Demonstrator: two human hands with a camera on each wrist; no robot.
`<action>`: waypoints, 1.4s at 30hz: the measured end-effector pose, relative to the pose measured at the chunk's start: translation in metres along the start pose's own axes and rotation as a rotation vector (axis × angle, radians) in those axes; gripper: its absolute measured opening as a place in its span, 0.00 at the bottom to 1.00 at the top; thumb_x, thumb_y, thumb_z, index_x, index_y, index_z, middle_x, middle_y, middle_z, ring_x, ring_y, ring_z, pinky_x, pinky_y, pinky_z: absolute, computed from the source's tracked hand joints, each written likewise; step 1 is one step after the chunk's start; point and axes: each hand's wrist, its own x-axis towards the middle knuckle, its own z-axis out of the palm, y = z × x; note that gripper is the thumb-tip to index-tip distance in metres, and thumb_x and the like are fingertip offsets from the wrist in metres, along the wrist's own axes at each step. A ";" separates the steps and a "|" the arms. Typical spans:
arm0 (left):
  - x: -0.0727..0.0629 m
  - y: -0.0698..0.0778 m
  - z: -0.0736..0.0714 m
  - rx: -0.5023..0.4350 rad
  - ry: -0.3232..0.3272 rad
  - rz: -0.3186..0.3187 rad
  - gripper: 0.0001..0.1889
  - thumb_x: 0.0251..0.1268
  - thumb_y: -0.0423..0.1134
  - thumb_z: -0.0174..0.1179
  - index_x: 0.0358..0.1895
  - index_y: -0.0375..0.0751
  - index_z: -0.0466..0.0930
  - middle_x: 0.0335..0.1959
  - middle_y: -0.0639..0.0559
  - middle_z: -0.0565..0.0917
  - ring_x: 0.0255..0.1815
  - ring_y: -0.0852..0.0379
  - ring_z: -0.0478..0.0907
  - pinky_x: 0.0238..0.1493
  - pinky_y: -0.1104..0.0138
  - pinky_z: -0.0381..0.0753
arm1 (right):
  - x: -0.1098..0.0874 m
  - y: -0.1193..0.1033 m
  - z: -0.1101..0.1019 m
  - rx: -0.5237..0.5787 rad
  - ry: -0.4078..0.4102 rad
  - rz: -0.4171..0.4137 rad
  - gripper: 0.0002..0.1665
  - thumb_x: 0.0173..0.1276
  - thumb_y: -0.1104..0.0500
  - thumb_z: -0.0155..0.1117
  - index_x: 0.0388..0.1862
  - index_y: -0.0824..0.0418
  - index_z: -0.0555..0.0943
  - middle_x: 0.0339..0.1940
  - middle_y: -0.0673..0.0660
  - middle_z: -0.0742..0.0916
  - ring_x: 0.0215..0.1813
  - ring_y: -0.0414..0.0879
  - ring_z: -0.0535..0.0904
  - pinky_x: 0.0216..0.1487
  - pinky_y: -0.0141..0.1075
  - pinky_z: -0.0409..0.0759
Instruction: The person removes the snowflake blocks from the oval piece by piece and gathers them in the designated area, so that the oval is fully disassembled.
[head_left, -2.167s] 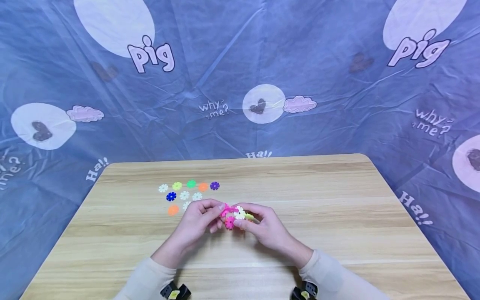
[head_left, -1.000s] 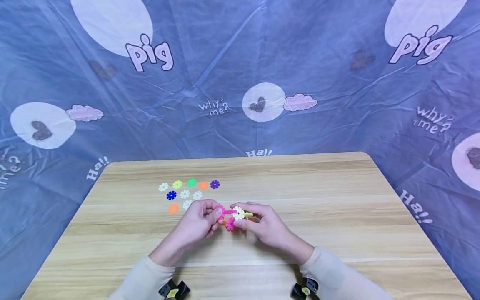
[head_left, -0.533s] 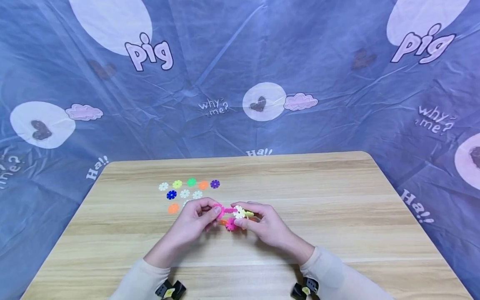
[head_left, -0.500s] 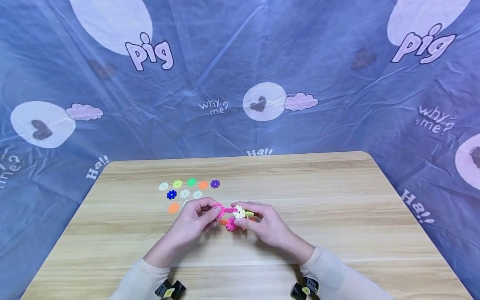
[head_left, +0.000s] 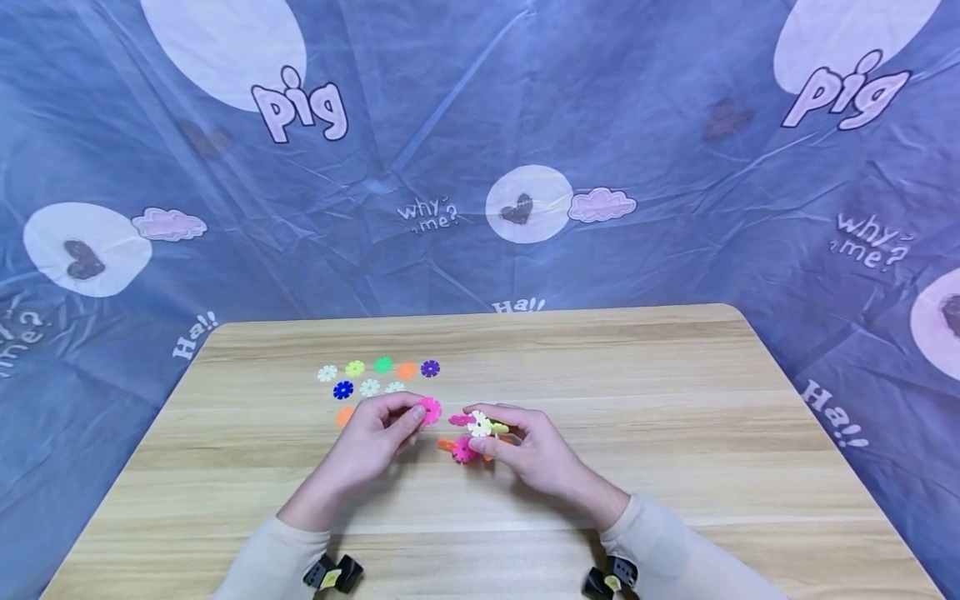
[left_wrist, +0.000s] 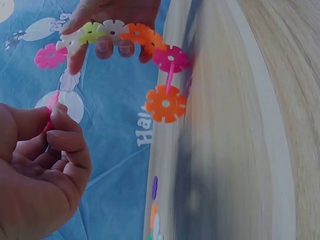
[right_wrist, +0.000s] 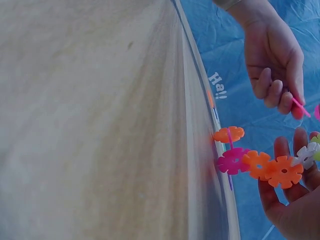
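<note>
Left hand (head_left: 375, 429) pinches a pink disc (head_left: 431, 411); right hand (head_left: 531, 448), at the left's three o'clock, grips a curved chain (left_wrist: 134, 33) of notched pink, white, yellow, orange discs. Toward ten, loose discs (head_left: 343, 390) lie on the wood-grain table (head_left: 600, 358); printed blue cloth (head_left: 435, 275) hangs at twelve.

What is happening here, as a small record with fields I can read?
Left hand: pinches a pink, notched plastic disc
Right hand: holds a curved chain of pink, white, yellow and orange notched discs
Contact: pink disc and chain apart
Surface: light wood-grain, round-cornered table
Loose on it: flat notched discs, several colours
Background: blue printed sheet
</note>
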 end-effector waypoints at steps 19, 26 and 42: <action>0.016 -0.008 -0.012 0.132 0.099 -0.101 0.19 0.66 0.24 0.61 0.58 0.42 0.80 0.35 0.40 0.86 0.34 0.43 0.84 0.22 0.67 0.77 | -0.001 -0.002 0.001 0.000 0.003 0.012 0.24 0.66 0.51 0.72 0.62 0.43 0.82 0.61 0.43 0.84 0.64 0.40 0.78 0.66 0.37 0.73; 0.029 -0.013 -0.013 0.171 0.136 -0.148 0.15 0.66 0.28 0.63 0.55 0.41 0.81 0.30 0.40 0.86 0.32 0.44 0.85 0.20 0.69 0.69 | -0.001 -0.001 0.002 -0.008 0.008 0.014 0.26 0.65 0.50 0.73 0.63 0.45 0.82 0.60 0.43 0.84 0.65 0.40 0.77 0.68 0.39 0.72; 0.044 -0.022 -0.019 0.154 0.177 -0.199 0.14 0.68 0.28 0.62 0.55 0.37 0.81 0.29 0.43 0.86 0.30 0.47 0.85 0.17 0.71 0.68 | -0.001 -0.002 0.003 -0.012 0.000 0.028 0.28 0.67 0.50 0.72 0.64 0.52 0.81 0.60 0.42 0.84 0.66 0.39 0.76 0.69 0.40 0.71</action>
